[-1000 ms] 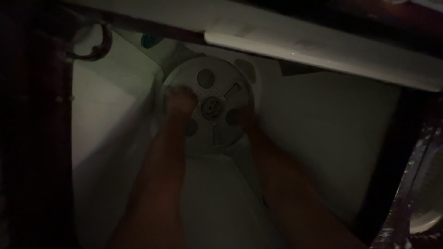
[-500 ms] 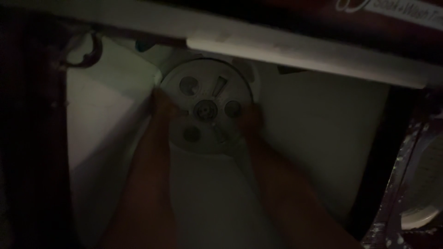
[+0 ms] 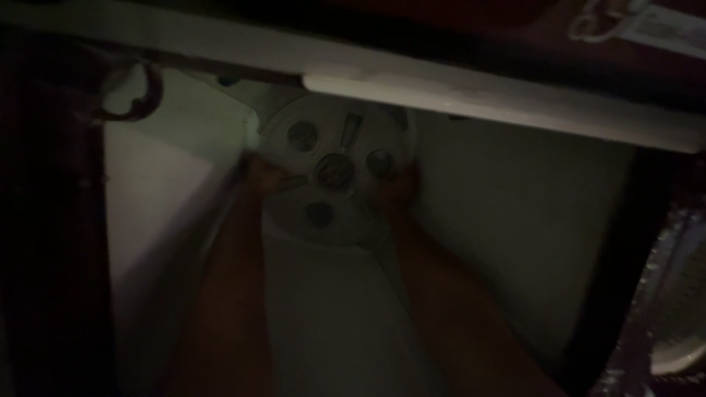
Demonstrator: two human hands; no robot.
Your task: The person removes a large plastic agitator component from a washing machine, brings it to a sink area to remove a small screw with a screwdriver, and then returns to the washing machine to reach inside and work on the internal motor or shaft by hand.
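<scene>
The left hand point(image 3: 266, 179) is laid against the left edge of a round white disc point(image 3: 334, 173), and the right hand point(image 3: 397, 192) is laid against its right edge, so that the disc is gripped between the two; in the dim light it cannot be told how far the fingers are curled or spread. Both forearms are stretched down into a deep white tub point(image 3: 507, 242), at whose bottom the disc is seated. A raised round hub point(image 3: 334, 170) is seen at the middle of the disc, and three smaller round marks are set about it, with a short slot nearer the far rim. The tub is bounded by pale walls on the left and right. A long white bar point(image 3: 500, 103) is seen across the top opening, just above the disc. A dark curved hook-like piece point(image 3: 136, 92) is seen at the upper left corner. A dark frame is seen beyond the tub on the right, and a pale rounded thing point(image 3: 680, 353) is partly shown at the lower right edge.
</scene>
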